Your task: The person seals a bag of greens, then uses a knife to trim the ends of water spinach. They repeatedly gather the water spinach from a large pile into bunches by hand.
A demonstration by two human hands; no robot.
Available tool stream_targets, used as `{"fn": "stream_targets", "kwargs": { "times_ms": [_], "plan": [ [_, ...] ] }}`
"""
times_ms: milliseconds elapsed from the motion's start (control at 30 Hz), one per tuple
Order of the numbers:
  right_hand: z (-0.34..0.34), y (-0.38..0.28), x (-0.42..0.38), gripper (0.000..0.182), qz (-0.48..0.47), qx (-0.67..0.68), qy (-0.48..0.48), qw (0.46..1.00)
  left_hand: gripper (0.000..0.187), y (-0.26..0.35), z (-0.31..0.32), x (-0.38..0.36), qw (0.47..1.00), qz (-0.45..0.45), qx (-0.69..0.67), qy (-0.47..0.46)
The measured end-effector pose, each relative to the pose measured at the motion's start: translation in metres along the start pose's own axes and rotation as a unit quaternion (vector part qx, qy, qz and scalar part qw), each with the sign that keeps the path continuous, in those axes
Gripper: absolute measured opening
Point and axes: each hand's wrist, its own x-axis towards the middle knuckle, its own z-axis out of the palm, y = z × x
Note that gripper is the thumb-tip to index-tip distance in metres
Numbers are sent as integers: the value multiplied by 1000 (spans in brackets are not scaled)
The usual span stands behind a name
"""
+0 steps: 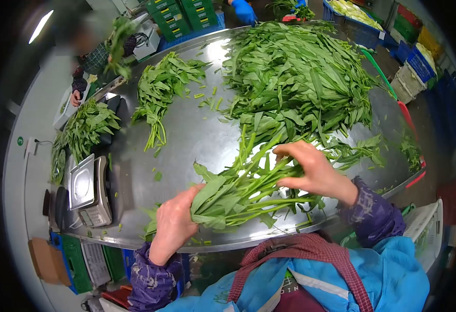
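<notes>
Hands, two: left hand (173, 223) clamps one greens bundle (238, 195); right hand (314, 171) pinches its stems.

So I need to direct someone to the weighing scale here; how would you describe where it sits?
Find the big steel table heaped with leafy greens. At its left edge, beside the left hand, sits the scale: the only boxy grey device, with a bare shiny metal pan.

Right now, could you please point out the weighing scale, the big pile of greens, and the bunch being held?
weighing scale (84, 183): head view, on its steel pan.
big pile of greens (301, 78): head view, on the pile's leafy middle.
held bunch (238, 195): head view, on leaves between both hands.
</notes>
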Motion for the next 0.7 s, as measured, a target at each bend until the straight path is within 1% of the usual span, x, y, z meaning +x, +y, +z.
{"fn": "stream_targets", "kwargs": {
  "times_ms": [33,67,100,133,167,200,267,300,333,400,433,467,500,533,567,600,667,700],
  "plan": [
    [1,8,-3,42,6,-10,-18,1000,37,2,3,0,1000,-1,-27,-8],
    [3,16,-4,41,13,-20,-36,999,37,3,4,0,1000,-2,-24,-13],
    [0,19,-5,41,62,89,-30,994,36,5,5,1,998,-18,-28,-46],
    [-3,21,-5,41,109,196,-24,974,34,8,7,1,996,-34,-32,-79],
    [-3,26,-5,46,76,167,11,983,34,11,10,2,995,-36,-31,-84],
    [-3,27,-7,46,79,171,13,982,34,15,13,5,994,-40,-45,-93],
    [-7,24,-9,50,133,128,90,979,34,19,18,10,992,-38,-57,-106],
    [-10,24,-12,54,156,86,112,978,35,21,20,12,992,-38,-58,-108],
    [-10,26,-15,54,160,85,115,977,35,23,22,13,991,-38,-59,-111],
    [-8,31,-20,58,232,37,150,960,35,27,26,17,990,-32,-62,-120],
    [-8,27,-23,43,249,65,146,955,36,29,27,19,990,-28,-65,-125],
    [-6,30,-28,43,250,66,149,954,36,31,29,21,990,-26,-63,-127],
    [-3,35,-32,36,150,30,107,982,36,32,32,22,989,-30,-59,-136],
    [-3,36,-35,34,48,-8,63,997,37,35,34,24,987,-34,-55,-144],
    [-3,33,-38,39,19,-22,30,999,37,39,35,26,987,-32,-54,-147],
    [-10,32,-37,36,9,-54,-54,997,39,43,35,28,986,-33,-49,-154],
    [-14,33,-39,33,26,-8,-121,992,42,50,36,33,985,-30,-42,-164],
    [-15,35,-41,33,30,-8,-118,993,43,53,36,33,985,-27,-39,-164]
  ]
}}
